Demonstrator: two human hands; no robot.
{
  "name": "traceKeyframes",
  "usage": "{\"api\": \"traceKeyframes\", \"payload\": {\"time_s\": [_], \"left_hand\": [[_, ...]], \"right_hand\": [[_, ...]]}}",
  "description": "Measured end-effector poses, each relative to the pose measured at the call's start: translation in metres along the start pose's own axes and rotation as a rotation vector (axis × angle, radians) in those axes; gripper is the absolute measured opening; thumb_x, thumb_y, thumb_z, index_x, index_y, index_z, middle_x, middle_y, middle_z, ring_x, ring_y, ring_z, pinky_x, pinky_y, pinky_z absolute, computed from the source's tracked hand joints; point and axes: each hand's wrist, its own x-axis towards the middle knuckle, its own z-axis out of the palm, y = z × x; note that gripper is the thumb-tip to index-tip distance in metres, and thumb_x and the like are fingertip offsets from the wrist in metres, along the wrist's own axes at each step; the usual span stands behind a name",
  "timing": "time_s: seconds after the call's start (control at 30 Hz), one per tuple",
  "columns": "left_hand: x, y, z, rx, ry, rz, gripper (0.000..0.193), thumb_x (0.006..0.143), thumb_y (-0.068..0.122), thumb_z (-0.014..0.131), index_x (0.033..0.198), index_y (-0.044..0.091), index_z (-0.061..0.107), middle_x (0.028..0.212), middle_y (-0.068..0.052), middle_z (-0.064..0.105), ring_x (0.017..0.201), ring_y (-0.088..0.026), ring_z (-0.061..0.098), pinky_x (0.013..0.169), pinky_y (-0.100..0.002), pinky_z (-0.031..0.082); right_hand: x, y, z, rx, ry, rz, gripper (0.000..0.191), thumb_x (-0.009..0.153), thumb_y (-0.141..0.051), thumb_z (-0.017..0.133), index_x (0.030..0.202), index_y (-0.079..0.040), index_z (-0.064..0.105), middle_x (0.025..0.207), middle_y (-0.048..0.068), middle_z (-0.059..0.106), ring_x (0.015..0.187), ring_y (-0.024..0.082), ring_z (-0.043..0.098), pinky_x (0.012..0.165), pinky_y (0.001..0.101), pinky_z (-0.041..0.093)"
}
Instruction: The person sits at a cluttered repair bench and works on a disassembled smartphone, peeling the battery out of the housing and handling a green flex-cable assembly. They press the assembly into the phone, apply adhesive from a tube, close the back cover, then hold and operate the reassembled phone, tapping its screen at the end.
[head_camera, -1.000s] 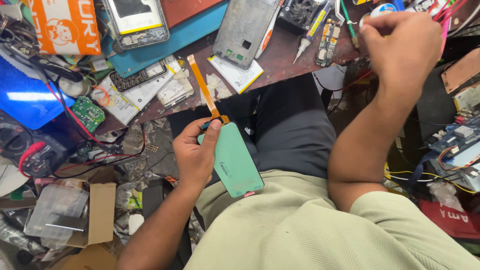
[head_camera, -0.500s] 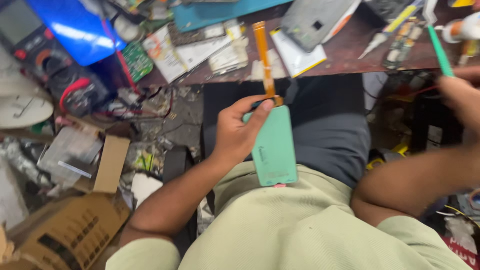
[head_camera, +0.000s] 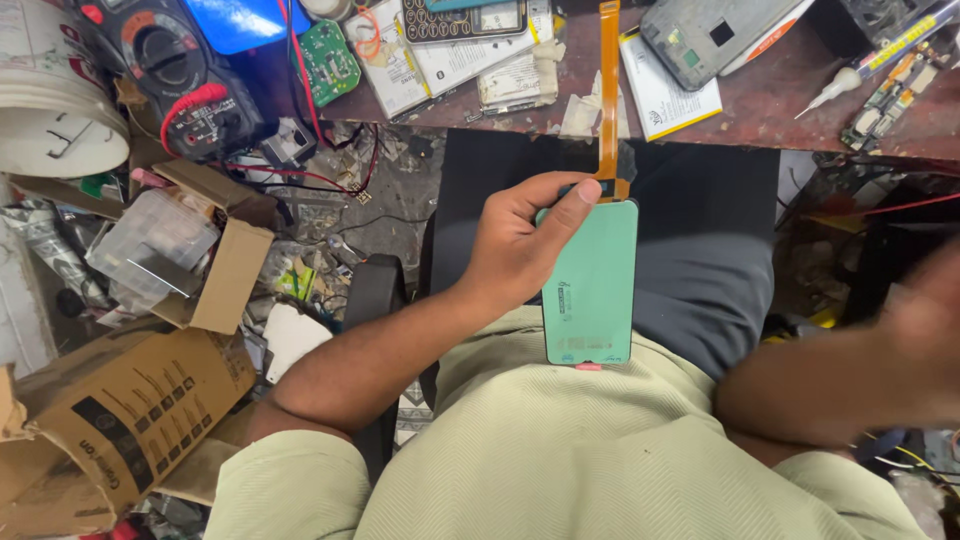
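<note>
So compared with half a second back, your view has swung down and left: the cardboard boxes now fill the lower left, and the surface (head_camera: 760, 120) edge sits higher in the picture. Your left hand (head_camera: 520, 245) hasn't let go of the green phone screen panel (head_camera: 592, 285); fingers are wrapped round its left edge, thumb pressed on the top corner, same grip as before. The panel hangs over your lap, just in front of the surface, with its one orange flex ribbon (head_camera: 609, 95) sticking straight up across the edge. Your right hand (head_camera: 925, 330) has dropped from up by the surface to low on the right, and it's a total blur, so I can't tell if the fingers are clenched or loose, or holding anything.

Count-wise: one green panel, one ribbon, one multimeter (head_camera: 175, 75) top left, one small green circuit board (head_camera: 330, 62), one grey phone back frame (head_camera: 715, 35) on the surface, two cardboard boxes (head_camera: 120, 410) on the floor.
</note>
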Motion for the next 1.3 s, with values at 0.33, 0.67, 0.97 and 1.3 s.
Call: {"api": "traceKeyframes", "payload": {"time_s": [0.33,0.67,0.97,1.3], "left_hand": [[-0.001,0.011,-0.005,-0.059,0.066,0.098,0.028,0.109,0.024,0.064,0.119,-0.002,0.072,0.090,0.000,0.071,0.079,-0.002,0.061,0.066,-0.021,0.051],[-0.010,0.023,-0.002,-0.062,0.030,0.123,0.030,0.110,0.025,0.066,0.122,-0.002,0.071,0.093,-0.002,0.072,0.080,-0.002,0.064,0.072,-0.021,0.054],[-0.011,0.025,-0.002,0.098,0.035,0.234,0.024,0.112,0.020,0.066,0.118,-0.002,0.071,0.100,-0.003,0.071,0.088,-0.003,0.066,0.075,-0.019,0.055],[-0.011,0.031,-0.004,0.273,0.040,0.348,0.020,0.112,0.016,0.067,0.117,-0.002,0.072,0.084,-0.002,0.065,0.074,-0.005,0.057,0.064,-0.021,0.046]], "right_hand": [[-0.045,0.063,0.083,0.311,-0.185,0.302,0.021,0.100,0.002,0.078,0.115,0.002,0.064,0.107,0.018,0.070,0.094,0.022,0.073,0.085,0.0337,0.064],[-0.047,0.053,0.070,-0.118,-0.249,0.017,0.021,0.097,-0.004,0.086,0.104,0.001,0.067,0.106,0.017,0.073,0.089,0.019,0.074,0.080,0.0277,0.062],[-0.044,0.058,0.065,-0.233,-0.312,-0.092,0.023,0.096,-0.007,0.088,0.101,0.000,0.067,0.105,0.018,0.075,0.088,0.022,0.075,0.078,0.0301,0.063],[-0.042,0.059,0.067,-0.203,-0.309,-0.107,0.025,0.095,-0.012,0.089,0.099,0.000,0.067,0.102,0.018,0.074,0.088,0.023,0.076,0.078,0.0311,0.064]]}}
